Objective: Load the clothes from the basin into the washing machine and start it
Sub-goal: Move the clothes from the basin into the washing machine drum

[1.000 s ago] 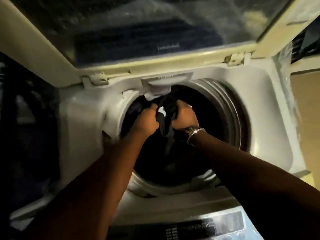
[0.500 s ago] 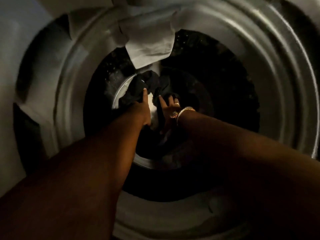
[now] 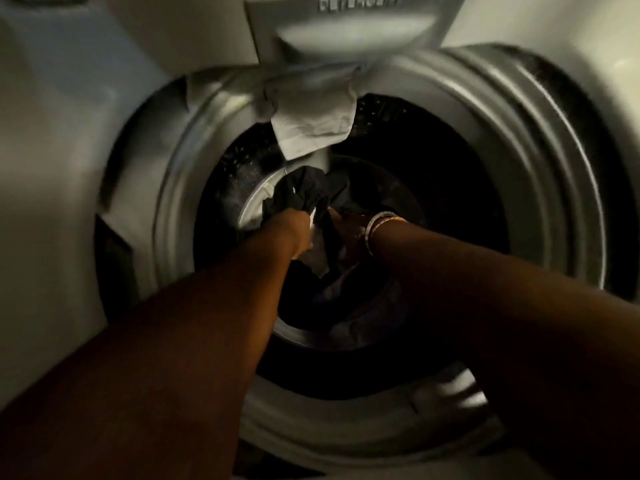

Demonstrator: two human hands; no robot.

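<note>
I look straight down into the top-loading washing machine's drum. Both my arms reach deep inside it. My left hand grips a bunch of dark cloth low in the drum. My right hand, with bangles at the wrist, is buried in the same dark clothes, and its fingers are mostly hidden in shadow. More dark laundry lies heaped under my forearms at the drum's bottom. The basin is out of view.
A white detergent drawer juts over the drum's far rim, and a pale cloth flap hangs from beneath it into the opening. The machine's white top surround frames the drum on the left.
My hands went from the drum's mouth down to its bottom with the dark cloth. My left fingers, straight half a second ago, now curl on the cloth. The view pulled back slightly.
</note>
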